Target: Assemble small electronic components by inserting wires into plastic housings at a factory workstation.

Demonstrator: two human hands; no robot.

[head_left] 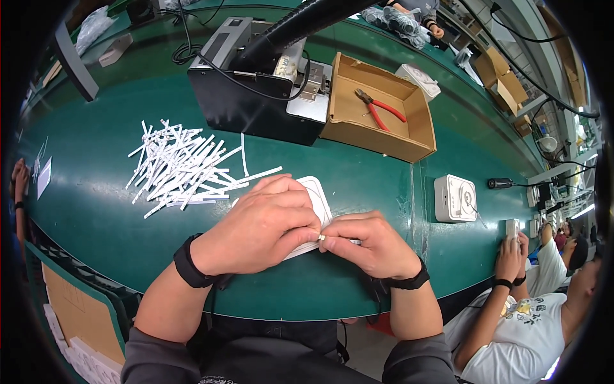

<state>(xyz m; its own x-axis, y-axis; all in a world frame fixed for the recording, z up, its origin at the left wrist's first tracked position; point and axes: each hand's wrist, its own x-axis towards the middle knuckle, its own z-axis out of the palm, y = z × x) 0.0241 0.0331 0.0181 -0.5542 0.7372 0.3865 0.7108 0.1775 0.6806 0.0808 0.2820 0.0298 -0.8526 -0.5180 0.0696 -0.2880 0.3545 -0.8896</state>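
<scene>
In front of me, my left hand [272, 221] reaches over a white, round-cornered device housing [314, 193] on the green bench. Its thumb and index finger are pinched together. The fingertips of my right hand [371, 243] meet them in a pinch too. A tiny cream-white piece [322, 237] sits between the two sets of fingertips, too small to tell its kind. Something greyish shows under my right thumb, mostly hidden. My hands cover much of the housing. Both wrists wear black bands.
White paper strips [182, 163] lie piled at the left. Behind stand a black machine [256, 96] and a cardboard box [384, 144] holding red-handled cutters [384, 112]. Another white device [455, 198] sits to the right. A co-worker [518, 320] works at the far right.
</scene>
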